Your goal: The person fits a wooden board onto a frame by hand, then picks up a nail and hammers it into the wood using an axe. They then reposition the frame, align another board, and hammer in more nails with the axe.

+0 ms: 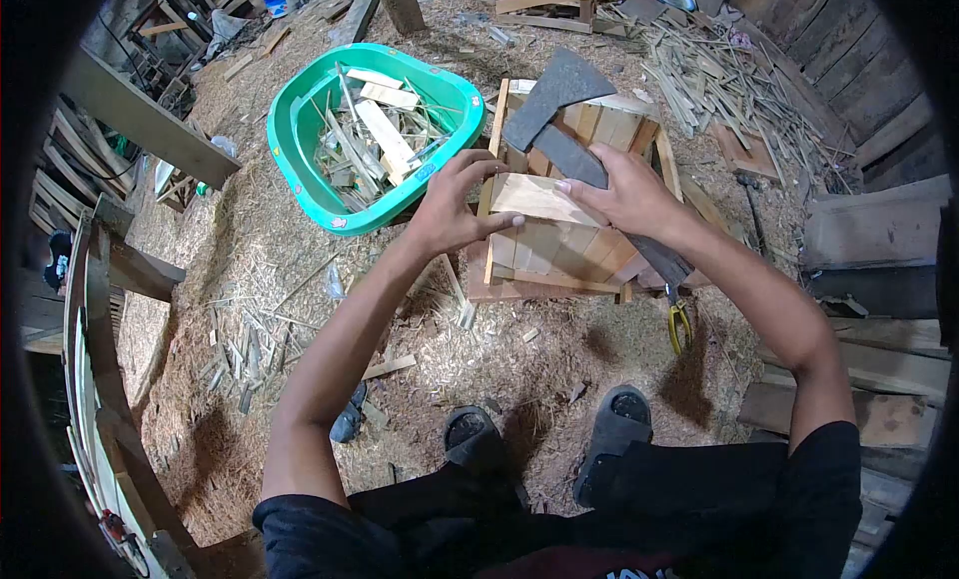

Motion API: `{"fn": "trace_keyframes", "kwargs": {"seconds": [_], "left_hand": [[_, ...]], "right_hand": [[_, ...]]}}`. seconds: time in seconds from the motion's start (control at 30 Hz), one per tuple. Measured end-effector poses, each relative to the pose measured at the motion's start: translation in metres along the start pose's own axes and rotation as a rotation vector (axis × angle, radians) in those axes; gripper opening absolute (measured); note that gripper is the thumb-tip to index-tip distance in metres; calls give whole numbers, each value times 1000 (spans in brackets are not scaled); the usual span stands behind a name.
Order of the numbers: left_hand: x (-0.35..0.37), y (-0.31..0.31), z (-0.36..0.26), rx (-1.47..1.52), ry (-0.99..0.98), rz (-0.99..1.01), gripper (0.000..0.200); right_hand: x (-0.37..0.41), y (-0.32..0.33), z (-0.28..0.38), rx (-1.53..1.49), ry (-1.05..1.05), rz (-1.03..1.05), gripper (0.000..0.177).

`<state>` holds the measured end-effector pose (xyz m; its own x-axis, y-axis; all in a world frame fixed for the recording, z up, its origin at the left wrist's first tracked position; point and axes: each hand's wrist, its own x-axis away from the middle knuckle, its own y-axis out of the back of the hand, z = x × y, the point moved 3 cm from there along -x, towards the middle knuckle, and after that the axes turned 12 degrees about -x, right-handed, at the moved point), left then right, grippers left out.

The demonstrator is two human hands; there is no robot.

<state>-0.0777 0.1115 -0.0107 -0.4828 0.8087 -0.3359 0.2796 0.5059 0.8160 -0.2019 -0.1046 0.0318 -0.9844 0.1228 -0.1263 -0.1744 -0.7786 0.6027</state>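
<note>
A slatted wooden crate (pixel 561 247) stands in front of me, with a short pale wooden board (pixel 539 197) lying across its top. My left hand (pixel 452 211) grips the board's left end, thumb on the near side and fingers curled beyond it. An axe (pixel 559 91) with a broad dark head slants over the crate, its head pointing away from me. Around its handle, my right hand (pixel 631 191) is closed, with the thumb reaching onto the board's right end. That hand hides part of the handle, whose butt shows past the wrist.
Left of the crate, a green plastic tub (pixel 375 219) holds wood scraps. Yellow-handled pliers (pixel 679 327) are at the crate's near right side. Thin sticks (pixel 699 79) pile up at the back right. Stacked planks (pixel 879 359) line the right. Shavings cover the floor around my sandals (pixel 614 429).
</note>
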Motion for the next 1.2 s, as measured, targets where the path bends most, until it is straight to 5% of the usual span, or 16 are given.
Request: {"fn": "trace_keyframes", "kwargs": {"seconds": [0.3,0.53,1.2], "left_hand": [[2,-12,10,212,144,-10,71],[6,-15,12,234,295,15,74],[6,-16,13,272,270,22,76]], "right_hand": [[-2,1,-2,-33,104,32,60],[-10,14,44,221,112,171,44],[-17,18,54,174,155,139,44]]}}
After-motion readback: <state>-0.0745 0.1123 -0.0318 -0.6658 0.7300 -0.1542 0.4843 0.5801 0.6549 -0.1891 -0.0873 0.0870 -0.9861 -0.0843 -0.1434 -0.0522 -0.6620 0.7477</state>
